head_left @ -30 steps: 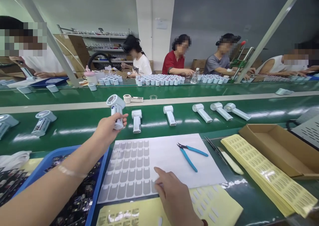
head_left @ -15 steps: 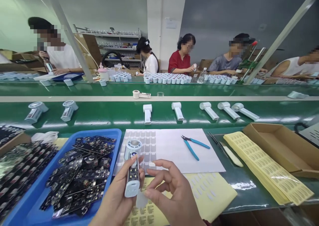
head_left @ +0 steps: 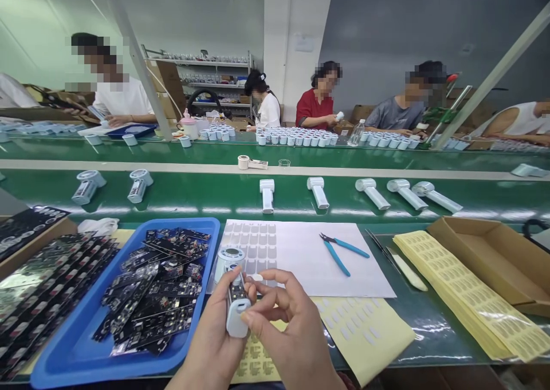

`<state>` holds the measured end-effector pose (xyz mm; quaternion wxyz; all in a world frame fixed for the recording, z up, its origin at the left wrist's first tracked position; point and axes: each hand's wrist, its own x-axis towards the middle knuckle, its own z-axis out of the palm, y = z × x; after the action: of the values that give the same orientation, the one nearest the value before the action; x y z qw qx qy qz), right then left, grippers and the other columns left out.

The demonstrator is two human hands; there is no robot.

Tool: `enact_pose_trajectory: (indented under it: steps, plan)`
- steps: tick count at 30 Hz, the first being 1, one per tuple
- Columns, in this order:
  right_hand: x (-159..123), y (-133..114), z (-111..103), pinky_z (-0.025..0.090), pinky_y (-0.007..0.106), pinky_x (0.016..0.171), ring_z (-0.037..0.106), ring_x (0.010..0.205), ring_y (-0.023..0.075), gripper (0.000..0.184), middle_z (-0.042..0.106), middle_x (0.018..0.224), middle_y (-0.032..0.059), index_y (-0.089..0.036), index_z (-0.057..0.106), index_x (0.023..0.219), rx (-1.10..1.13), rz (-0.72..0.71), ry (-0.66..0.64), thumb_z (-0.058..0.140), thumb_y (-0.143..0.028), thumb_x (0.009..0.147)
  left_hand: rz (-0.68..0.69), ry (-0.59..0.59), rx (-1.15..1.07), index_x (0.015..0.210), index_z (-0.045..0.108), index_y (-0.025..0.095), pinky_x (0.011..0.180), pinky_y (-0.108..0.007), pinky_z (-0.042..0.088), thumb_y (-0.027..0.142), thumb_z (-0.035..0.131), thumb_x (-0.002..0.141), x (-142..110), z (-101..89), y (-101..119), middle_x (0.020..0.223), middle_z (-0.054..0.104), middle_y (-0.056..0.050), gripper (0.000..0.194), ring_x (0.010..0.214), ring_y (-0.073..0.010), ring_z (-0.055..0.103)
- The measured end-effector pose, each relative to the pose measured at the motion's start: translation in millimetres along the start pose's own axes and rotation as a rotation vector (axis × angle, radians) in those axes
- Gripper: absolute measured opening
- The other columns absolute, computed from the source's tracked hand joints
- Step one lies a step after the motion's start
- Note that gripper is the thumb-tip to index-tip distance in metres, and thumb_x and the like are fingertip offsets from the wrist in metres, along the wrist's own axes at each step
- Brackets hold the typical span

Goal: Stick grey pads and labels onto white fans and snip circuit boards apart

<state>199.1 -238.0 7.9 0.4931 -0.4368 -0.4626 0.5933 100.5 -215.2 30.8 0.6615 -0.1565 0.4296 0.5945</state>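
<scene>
My left hand [head_left: 219, 327] is wrapped around the handle of a light-blue handheld fan [head_left: 231, 258], its round head pointing away from me. The handle lies open on top, so a dark circuit board [head_left: 238, 290] shows inside. At the near end of the handle my right hand [head_left: 286, 318] pinches a thin pale film piece [head_left: 238, 321] with thumb and finger, against the end face. A second small white piece [head_left: 256, 277] sits by the right index finger; how it is held I cannot tell. Beneath both hands lies a yellow label sheet [head_left: 258, 358].
A blue tray [head_left: 210, 229] of circuit boards stands left. Teal cutters [head_left: 339, 252] lie on a white sheet [head_left: 301, 264], with tweezers [head_left: 382, 249], a white-handled tool [head_left: 410, 272], yellow label strips [head_left: 468, 298] and a cardboard box [head_left: 494, 252] rightward. Fans [head_left: 267, 195] lie on the green belt; co-workers sit opposite.
The right hand has brought the pale film piece up from below the handle onto its end face. The fan's near end is tipped more toward me. The camera view has shifted left.
</scene>
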Motion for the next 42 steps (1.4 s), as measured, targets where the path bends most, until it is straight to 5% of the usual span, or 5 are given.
enact_pose_trajectory:
  steps: [10, 17, 24, 35, 42]
  plan:
    - [-1.5, 0.3, 1.2, 0.06, 0.03, 0.071, 0.074, 0.091, 0.025, 0.035, 0.074, 0.068, -0.0018, -0.023, 0.064, 0.104, -0.096, -0.032, 0.013, 0.071, -0.019, 0.07, -0.074, -0.06, -0.004, 0.07, 0.05, 0.019, 0.046, -0.019, 0.052, 0.022, 0.052, 0.095, 1.9, -5.2, -0.6, 0.053, 0.051, 0.001, 0.025, 0.045, -0.0085, 0.053]
    - [-6.2, 15.3, -2.4, 0.061, 0.031, 0.068, 0.073, 0.091, 0.025, 0.056, 0.073, 0.098, 0.0029, -0.029, 0.055, 0.125, -0.505, -0.478, 0.14, 0.076, -0.025, 0.073, -0.074, -0.022, -0.061, 0.076, 0.053, 0.02, 0.045, -0.015, 0.051, 0.018, 0.054, 0.093, -10.5, -1.0, -6.0, 0.059, 0.057, 0.002, 0.017, 0.044, -0.0063, 0.056]
    - [0.0, 24.8, -30.9, 0.051, 0.024, 0.049, 0.068, 0.074, 0.0196, 0.045, 0.067, 0.096, 0.0039, -0.027, 0.056, 0.122, -0.264, -0.04, 0.081, 0.067, -0.047, 0.084, 0.108, -0.084, 0.346, 0.079, 0.067, 0.009, 0.059, -0.024, 0.06, 0.004, 0.059, 0.084, 1.8, -25.5, 5.9, 0.065, 0.065, -0.006, 0.011, 0.057, -0.0135, 0.065]
    - [-5.9, 68.2, -49.2, 0.048, 0.029, 0.067, 0.063, 0.08, 0.0197, 0.018, 0.062, 0.091, 0.0035, -0.022, 0.058, 0.078, -0.809, -0.278, -0.084, 0.05, -0.008, 0.086, 0.339, -0.163, 0.71, 0.081, 0.076, 0.015, 0.1, -0.034, 0.048, 0.019, 0.078, 0.066, 22.0, -64.3, 5.9, 0.093, 0.077, -0.01, 0.016, 0.105, -0.0287, 0.069]
    - [-3.6, 41.4, -57.2, 0.038, 0.024, 0.057, 0.055, 0.074, 0.0151, 0.013, 0.058, 0.089, 0.0023, -0.021, 0.062, 0.073, -0.345, 0.014, -0.164, 0.065, -0.025, 0.085, 0.304, -0.148, 0.755, 0.086, 0.076, 0.016, 0.094, -0.035, 0.049, 0.029, 0.078, 0.066, 20.5, -62.1, 6.3, 0.094, 0.078, -0.01, 0.023, 0.104, -0.0295, 0.068]
